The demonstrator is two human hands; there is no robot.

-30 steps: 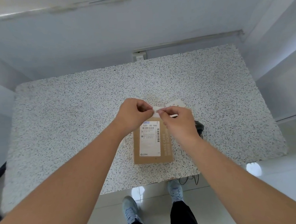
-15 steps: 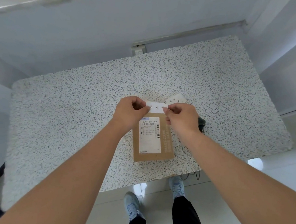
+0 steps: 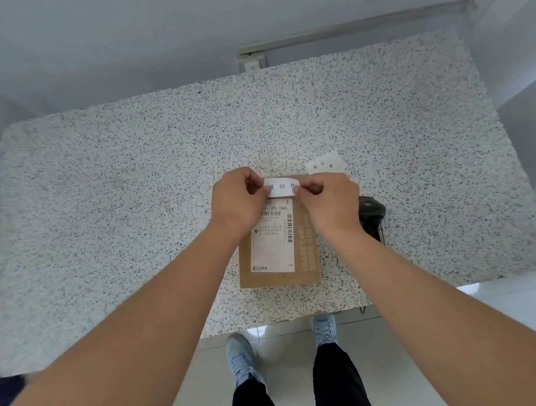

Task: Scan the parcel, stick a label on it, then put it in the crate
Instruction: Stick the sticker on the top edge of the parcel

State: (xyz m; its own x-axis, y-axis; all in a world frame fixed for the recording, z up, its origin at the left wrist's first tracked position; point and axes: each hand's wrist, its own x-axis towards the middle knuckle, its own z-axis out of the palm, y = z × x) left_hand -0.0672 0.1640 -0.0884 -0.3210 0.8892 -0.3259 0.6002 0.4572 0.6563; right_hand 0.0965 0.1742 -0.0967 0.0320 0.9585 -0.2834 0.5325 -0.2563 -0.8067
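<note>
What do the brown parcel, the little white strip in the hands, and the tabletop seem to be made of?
Parcel: looks like matte brown cardboard or kraft paper, flat with crisp edges. White strip: seemingly thin paper, a sticker by the task, bowing slightly between left hand and right hand. Table: speckled white-and-dark surface, perhaps terrazzo-type stone or an imitation; cannot tell which.

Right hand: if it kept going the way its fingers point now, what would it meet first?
The right hand points left along the small label toward the left hand, which pinches the label's other end. It would likely meet the left hand's fingertips first, just above the parcel; depth is unclear.
</note>
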